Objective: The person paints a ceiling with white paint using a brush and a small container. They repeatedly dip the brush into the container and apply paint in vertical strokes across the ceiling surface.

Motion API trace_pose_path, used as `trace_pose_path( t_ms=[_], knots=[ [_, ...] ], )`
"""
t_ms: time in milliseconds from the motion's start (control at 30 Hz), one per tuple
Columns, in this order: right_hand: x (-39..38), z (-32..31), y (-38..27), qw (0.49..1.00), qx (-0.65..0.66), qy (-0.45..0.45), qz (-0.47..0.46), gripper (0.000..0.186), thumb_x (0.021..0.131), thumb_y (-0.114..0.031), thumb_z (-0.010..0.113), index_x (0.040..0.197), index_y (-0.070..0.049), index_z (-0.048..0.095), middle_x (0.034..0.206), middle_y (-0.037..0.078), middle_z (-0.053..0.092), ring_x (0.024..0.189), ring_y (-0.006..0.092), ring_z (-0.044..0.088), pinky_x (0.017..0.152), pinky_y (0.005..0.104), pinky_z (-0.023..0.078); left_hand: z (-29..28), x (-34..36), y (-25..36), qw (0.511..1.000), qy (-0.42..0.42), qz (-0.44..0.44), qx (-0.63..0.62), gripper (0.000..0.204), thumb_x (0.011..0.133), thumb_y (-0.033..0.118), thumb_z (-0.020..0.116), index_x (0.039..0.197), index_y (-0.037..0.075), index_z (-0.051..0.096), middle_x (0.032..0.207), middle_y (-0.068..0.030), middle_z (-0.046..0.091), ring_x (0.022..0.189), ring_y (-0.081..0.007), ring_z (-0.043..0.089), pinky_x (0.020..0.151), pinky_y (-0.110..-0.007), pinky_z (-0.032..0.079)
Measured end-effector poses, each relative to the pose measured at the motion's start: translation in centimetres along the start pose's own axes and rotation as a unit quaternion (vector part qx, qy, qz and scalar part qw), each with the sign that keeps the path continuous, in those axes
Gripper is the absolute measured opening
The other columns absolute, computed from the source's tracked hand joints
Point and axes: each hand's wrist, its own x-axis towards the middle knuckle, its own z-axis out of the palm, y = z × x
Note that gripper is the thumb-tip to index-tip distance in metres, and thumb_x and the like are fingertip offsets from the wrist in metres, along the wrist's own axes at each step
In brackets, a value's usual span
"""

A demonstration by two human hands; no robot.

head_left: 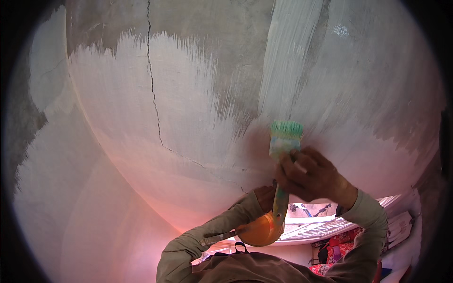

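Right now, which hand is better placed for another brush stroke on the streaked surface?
Probably the right hand: it grips the green-bristled brush, bristles pointing up the streaked surface. The left hand is lower in view, near the orange container.

head-worn fisheye faces the streaked surface [184,94] closely

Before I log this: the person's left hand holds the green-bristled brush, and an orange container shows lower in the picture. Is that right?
Not the left hand: the right hand holds the green-bristled brush, as the head view shows. An orange container does show lower in the picture.
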Motion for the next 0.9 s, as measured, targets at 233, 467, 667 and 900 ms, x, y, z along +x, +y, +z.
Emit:
trace_pose_path(
  t_ms=[233, 467, 667, 900],
  knots=[
    [-0.5, -0.6, 3.4, 0.976, 0.16, 0.046, 0.138, 0.042, 0.068, -0.01, 0.079, 0.108, -0.007, 0.069, 0.102, 0.007, 0.072, 0.081, 0.0236, 0.07, 0.073, 0.0345, 0.057, -2.2, 1.1, 1.0, 0.998, -0.001, 0.014, 0.058, 0.04, 0.081, 0.01, 0.067, 0.119, 0.0, 0.064, 0.133, -0.02, 0.06, 0.09, -0.0292, 0.068, 0.081, -0.041, 0.057],
    [5.1, -5.0, 13.3, 0.969, -0.003, 0.209, 0.132, 0.024, 0.088, 0.008, 0.073, 0.11, 0.005, 0.064, 0.106, 0.018, 0.071, 0.091, 0.0253, 0.07, 0.075, 0.032, 0.056, -2.3, 1.4, 0.8, 0.998, -0.01, 0.021, 0.056, 0.037, 0.082, 0.01, 0.067, 0.118, 0.001, 0.063, 0.13, -0.0204, 0.061, 0.084, -0.0288, 0.068, 0.077, -0.042, 0.057],
    [6.5, -4.8, 13.9, 0.966, -0.112, 0.225, 0.064, 0.027, 0.08, 0.0, 0.074, 0.106, -0.005, 0.068, 0.099, 0.008, 0.073, 0.08, 0.0274, 0.068, 0.069, 0.0361, 0.055, -1.9, 1.3, 0.7, 0.997, -0.01, 0.027, 0.066, 0.039, 0.083, 0.008, 0.066, 0.121, 0.001, 0.062, 0.13, -0.0212, 0.061, 0.084, -0.0308, 0.067, 0.078, -0.043, 0.057],
    [1.3, -1.9, 3.9, 0.998, -0.049, 0.035, 0.031, 0.014, 0.084, -0.019, 0.065, 0.098, -0.019, 0.068, 0.106, 0.0, 0.065, 0.094, 0.0183, 0.061, 0.08, 0.0369, 0.056, 0.4, 0.3, -0.4, 0.986, -0.005, -0.04, -0.161, 0.039, 0.085, 0.008, 0.064, 0.122, 0.0, 0.062, 0.131, -0.023, 0.06, 0.088, -0.035, 0.067, 0.079, -0.045, 0.057]
  ],
)
